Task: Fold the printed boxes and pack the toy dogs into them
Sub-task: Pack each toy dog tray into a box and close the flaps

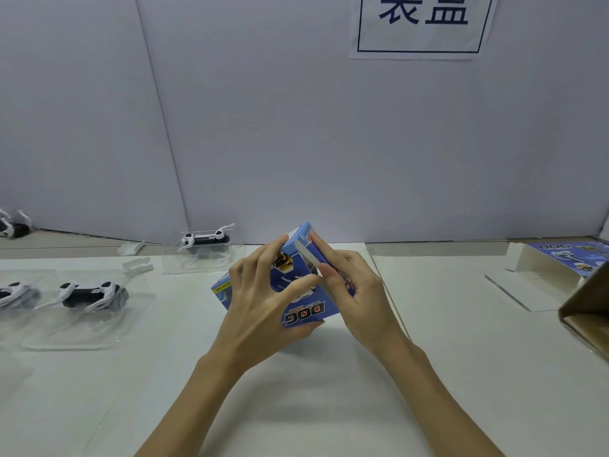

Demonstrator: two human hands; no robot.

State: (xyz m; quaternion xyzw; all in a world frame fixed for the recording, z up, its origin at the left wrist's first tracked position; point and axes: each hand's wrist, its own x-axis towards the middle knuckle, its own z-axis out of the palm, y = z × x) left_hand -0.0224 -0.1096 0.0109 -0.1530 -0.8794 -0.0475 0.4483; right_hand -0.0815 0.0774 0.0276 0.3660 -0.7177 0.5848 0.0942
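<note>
Head view: at the centre of the white counter, both hands hold a blue printed box tilted on one corner, its "DOG" logo upside down. The left hand has its grip wrapped round the box's left side, thumb across the front face. The right hand pinches the flap at the box's upper right edge. At 9 o'clock, a black-and-white toy dog lies in a clear tray; another toy dog sits at 11 o'clock. Flat unfolded boxes lie at 3 o'clock.
</note>
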